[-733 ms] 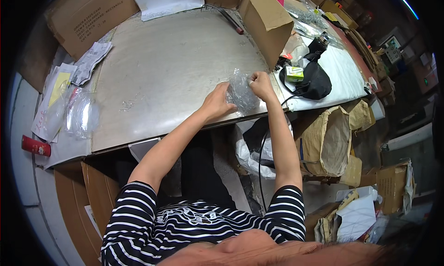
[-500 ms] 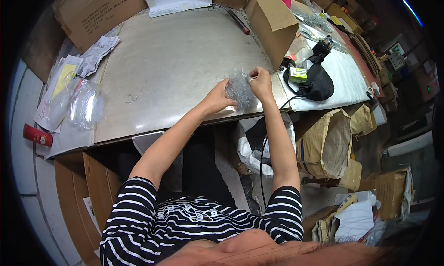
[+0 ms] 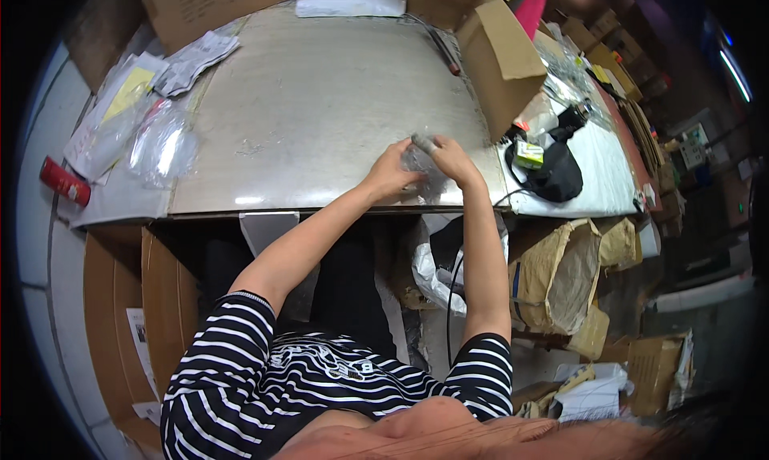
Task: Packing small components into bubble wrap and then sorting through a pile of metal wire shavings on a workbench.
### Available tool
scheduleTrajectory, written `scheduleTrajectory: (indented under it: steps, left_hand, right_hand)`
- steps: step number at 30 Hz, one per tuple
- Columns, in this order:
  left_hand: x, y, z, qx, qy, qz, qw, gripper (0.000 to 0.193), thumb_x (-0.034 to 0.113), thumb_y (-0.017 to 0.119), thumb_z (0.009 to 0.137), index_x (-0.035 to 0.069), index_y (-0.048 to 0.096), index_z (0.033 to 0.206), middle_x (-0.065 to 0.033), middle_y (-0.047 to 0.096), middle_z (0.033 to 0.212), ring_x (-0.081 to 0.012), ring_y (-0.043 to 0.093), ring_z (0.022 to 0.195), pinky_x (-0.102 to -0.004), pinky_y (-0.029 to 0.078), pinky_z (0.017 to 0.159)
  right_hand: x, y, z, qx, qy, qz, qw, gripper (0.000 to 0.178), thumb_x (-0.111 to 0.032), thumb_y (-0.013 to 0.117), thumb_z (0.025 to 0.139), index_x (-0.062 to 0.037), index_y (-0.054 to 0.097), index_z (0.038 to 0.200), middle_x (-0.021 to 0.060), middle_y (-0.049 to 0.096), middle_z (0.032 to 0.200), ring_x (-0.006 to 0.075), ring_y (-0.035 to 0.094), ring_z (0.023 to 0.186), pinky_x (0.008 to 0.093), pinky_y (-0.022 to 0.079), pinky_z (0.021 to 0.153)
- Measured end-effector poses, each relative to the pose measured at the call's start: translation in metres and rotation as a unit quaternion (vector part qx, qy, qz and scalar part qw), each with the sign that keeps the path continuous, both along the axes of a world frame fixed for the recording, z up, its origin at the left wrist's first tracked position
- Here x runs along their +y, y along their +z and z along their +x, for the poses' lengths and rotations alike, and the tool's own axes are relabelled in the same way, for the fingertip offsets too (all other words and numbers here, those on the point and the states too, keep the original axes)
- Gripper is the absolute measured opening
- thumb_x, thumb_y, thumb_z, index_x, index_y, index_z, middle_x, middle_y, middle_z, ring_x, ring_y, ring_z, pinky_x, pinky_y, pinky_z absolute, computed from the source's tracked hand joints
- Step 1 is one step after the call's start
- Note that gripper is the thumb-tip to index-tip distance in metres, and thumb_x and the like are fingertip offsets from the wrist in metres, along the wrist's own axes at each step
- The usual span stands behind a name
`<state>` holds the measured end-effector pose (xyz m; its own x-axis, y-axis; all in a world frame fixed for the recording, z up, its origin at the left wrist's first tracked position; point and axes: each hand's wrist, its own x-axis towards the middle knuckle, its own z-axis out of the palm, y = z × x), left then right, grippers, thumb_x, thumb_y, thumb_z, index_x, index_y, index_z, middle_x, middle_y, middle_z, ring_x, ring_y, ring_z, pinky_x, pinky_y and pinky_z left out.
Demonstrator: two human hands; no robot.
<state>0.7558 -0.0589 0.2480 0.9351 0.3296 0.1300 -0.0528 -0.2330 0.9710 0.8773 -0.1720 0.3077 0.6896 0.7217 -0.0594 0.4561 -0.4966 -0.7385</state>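
Close to the table's front edge, a crinkled clear plastic bag (image 3: 433, 186) is between my two hands. Its greyish contents are too small to make out. My left hand (image 3: 391, 172) grips the bag's left side, thumb pointing right. On the other side my right hand (image 3: 453, 162) has its fingers closed at the bag's top, and the fingertips of both hands nearly meet there. The metal-topped table (image 3: 320, 92) lies beneath, with a few tiny clear bits (image 3: 250, 149) scattered left of my hands.
Clear plastic packets (image 3: 164, 149), papers (image 3: 192, 60) and a red can (image 3: 66, 181) lie left. To the right stand an open cardboard box (image 3: 501, 64) and a black bag (image 3: 558, 176). A dark-handled tool (image 3: 443, 50) lies at the back. Sacks (image 3: 557, 276) hang below the right edge.
My right hand has come over the bag's top, nearer my left fingertips. Less of the bag shows between the hands. The whole view has shifted slightly.
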Motion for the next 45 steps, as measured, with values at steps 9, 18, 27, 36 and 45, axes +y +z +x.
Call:
scheduleTrajectory:
  steps: [9, 18, 27, 36, 45]
  left_hand:
    - [-0.004, -0.039, -0.014, -0.154, 0.149, 0.159, 0.964, 0.060, 0.014, 0.066, 0.071, -0.007, 0.048, 0.124, -0.0270, 0.052, 0.122, -0.0406, 0.049, 0.116, -0.0421, 0.039, 0.101]
    - [0.046, 0.059, -0.241, -0.073, -0.116, 0.161, 0.977, 0.043, 0.019, 0.068, 0.079, 0.000, 0.056, 0.115, -0.0185, 0.062, 0.099, -0.0302, 0.062, 0.088, -0.0394, 0.048, 0.080]
    - [0.175, 0.032, -0.742, 0.170, 0.370, -0.174, 0.897, 0.039, 0.031, 0.060, 0.091, 0.004, 0.060, 0.120, -0.0108, 0.063, 0.116, -0.0193, 0.063, 0.099, -0.0344, 0.053, 0.077]
    - [0.143, -0.178, -0.831, 0.462, 0.293, -0.283, 0.788, 0.020, 0.020, 0.064, 0.083, 0.000, 0.064, 0.085, -0.0108, 0.066, 0.067, -0.0208, 0.066, 0.056, -0.0349, 0.053, 0.047]
    - [0.116, -0.224, -0.753, 0.468, 0.366, -0.111, 0.797, 0.027, 0.024, 0.065, 0.079, -0.002, 0.067, 0.086, -0.0198, 0.068, 0.078, -0.0339, 0.067, 0.076, -0.0427, 0.053, 0.065]
  right_hand:
    - [0.020, -0.020, -0.052, -0.283, 0.056, -0.111, 0.951, 0.042, -0.017, 0.065, 0.072, -0.0033, 0.056, 0.110, 0.0224, 0.061, 0.110, 0.0383, 0.060, 0.101, 0.0445, 0.048, 0.084]
    - [-0.011, -0.053, -0.024, -0.371, 0.070, -0.131, 0.917, 0.056, -0.007, 0.058, 0.075, 0.0050, 0.049, 0.129, 0.0277, 0.057, 0.121, 0.0409, 0.056, 0.112, 0.0428, 0.043, 0.097]
    - [0.086, -0.030, -0.110, -0.042, 0.085, 0.015, 0.995, 0.051, -0.007, 0.066, 0.080, 0.0083, 0.052, 0.126, 0.0156, 0.062, 0.113, 0.0247, 0.057, 0.098, 0.0361, 0.046, 0.088]
    - [0.329, -0.004, -0.528, 0.148, 0.524, -0.019, 0.839, 0.057, -0.017, 0.070, 0.076, 0.0079, 0.053, 0.124, 0.0133, 0.062, 0.109, 0.0176, 0.059, 0.096, 0.0304, 0.047, 0.087]
    - [0.366, -0.163, -0.742, 0.191, 0.709, -0.181, 0.654, 0.046, -0.008, 0.066, 0.081, 0.0090, 0.050, 0.120, 0.0154, 0.061, 0.109, 0.0195, 0.056, 0.099, 0.0307, 0.045, 0.088]
